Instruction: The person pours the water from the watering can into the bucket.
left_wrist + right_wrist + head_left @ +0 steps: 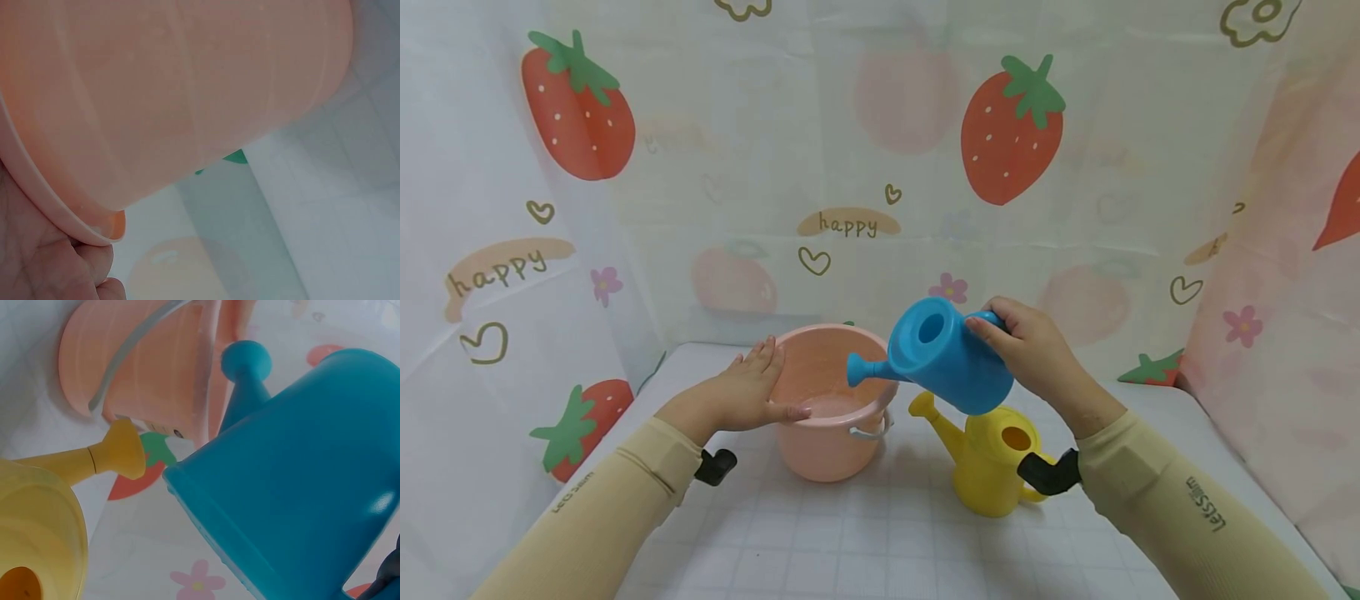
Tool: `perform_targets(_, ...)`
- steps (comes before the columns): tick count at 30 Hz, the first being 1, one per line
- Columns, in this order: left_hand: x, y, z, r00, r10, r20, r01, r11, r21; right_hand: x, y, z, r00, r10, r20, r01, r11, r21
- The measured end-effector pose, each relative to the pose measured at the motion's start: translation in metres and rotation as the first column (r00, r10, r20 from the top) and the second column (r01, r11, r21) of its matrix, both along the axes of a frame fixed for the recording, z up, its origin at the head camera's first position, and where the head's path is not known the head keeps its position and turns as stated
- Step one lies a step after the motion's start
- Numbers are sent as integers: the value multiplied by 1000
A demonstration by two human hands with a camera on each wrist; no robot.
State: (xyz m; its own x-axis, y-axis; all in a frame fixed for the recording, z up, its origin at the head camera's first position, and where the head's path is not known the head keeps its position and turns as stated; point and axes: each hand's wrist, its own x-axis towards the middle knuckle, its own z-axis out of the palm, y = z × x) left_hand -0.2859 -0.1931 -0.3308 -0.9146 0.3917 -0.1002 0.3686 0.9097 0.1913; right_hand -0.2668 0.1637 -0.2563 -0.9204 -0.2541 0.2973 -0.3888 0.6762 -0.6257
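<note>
A pink bucket (829, 454) with a pale handle stands upright on the table. My left hand (737, 392) rests on its left rim, fingers extended along the outside and thumb over the front edge. In the left wrist view the palm lies against the rim of the bucket (187, 94). My right hand (1030, 346) grips a blue watering can (973, 367) by its handle. That can is tilted to the left in the air, its spout reaching over the bucket's right rim. Below it, a yellow watering can (988, 475) stands on the table.
The white table (820, 542) has a faint grid pattern. Hanging cloth (820, 158) printed with strawberries, hearts and flowers encloses it at the back and both sides. The yellow can's spout (122, 450) points toward the bucket.
</note>
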Motion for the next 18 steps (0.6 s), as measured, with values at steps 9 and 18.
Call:
perform_targets(9, 1, 1, 1, 1000, -3, 6, 3, 1000, 6, 0, 0, -1, 1000, 2, -5, -2, 1000, 0)
perform_targets(18, -2, 0, -2, 1000, -10, 0, 10, 1000, 0, -1, 0, -1, 1000, 5, -11, -5, 1000, -4)
